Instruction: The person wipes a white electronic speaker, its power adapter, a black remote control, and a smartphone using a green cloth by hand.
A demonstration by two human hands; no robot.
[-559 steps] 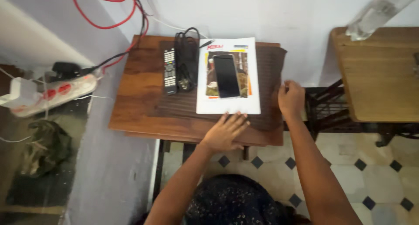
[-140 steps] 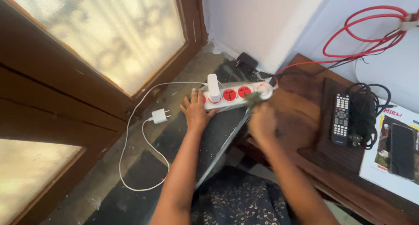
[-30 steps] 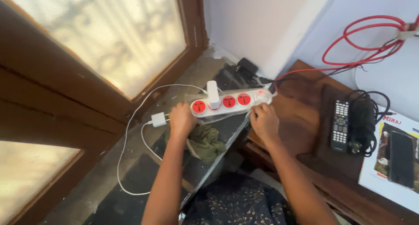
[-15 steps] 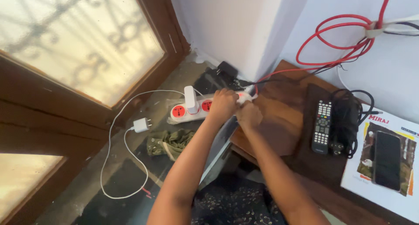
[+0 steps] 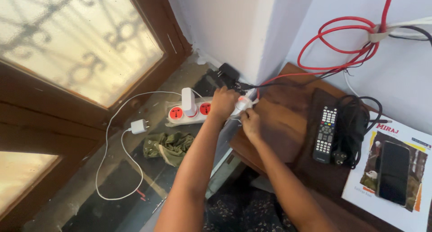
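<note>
A white power strip (image 5: 189, 112) with red sockets lies on a dark ledge beside a wooden table (image 5: 279, 124); a white adapter (image 5: 188, 101) is plugged into it. My left hand (image 5: 223, 103) grips the strip's right end. My right hand (image 5: 250, 122) pinches something thin and pale just below that end; what it is cannot be made out. A crumpled green cloth (image 5: 167, 145) lies loose on the ledge below the strip, apart from both hands.
A white charger plug (image 5: 138, 125) with a looping white cable lies left of the cloth. On the table are a remote (image 5: 325, 134), a bundled black cable (image 5: 353, 124) and a phone (image 5: 393, 172) on a magazine. Red cable coils hang on the wall (image 5: 346, 41).
Since a second ago the green cloth has been let go and lies on the ledge. My left hand moved from the strip's left end to its right end, meeting my right hand there.
</note>
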